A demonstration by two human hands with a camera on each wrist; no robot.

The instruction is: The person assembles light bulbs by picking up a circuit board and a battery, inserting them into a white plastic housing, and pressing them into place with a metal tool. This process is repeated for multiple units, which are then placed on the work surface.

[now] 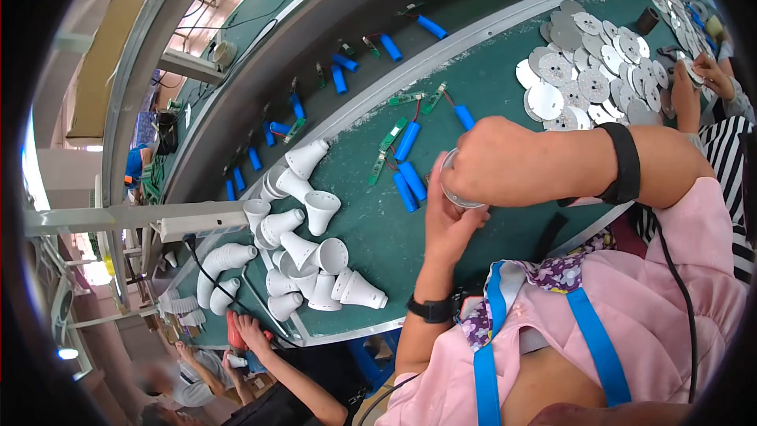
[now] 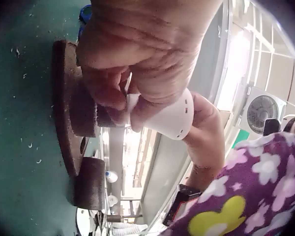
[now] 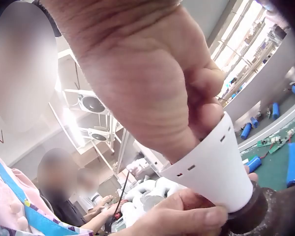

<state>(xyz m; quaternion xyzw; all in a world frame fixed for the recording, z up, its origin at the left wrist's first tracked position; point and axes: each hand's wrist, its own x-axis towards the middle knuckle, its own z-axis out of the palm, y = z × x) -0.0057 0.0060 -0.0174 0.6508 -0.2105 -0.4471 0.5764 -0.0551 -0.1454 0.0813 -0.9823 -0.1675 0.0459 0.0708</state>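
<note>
A white cone-shaped lamp housing (image 3: 216,167) with small slots near its wide rim is between both hands. My left hand (image 2: 137,54) grips it around the narrow end, thumb along its side in the right wrist view. My right hand (image 3: 142,83) is at the wide end, its fingers reaching in past the rim and partly hidden there. The narrow end sits right at a dark round post of a fixture (image 2: 66,103). In the head view, the right hand and forearm cover most of the housing.
Blue battery cells (image 1: 408,142) wired to green circuit boards (image 1: 392,134) lie ahead. White lamp housings (image 1: 300,248) are piled at left, round white discs (image 1: 591,63) at right. A raised metal-edged ledge (image 1: 355,102) runs behind. Other people's hands (image 1: 252,335) work at both sides.
</note>
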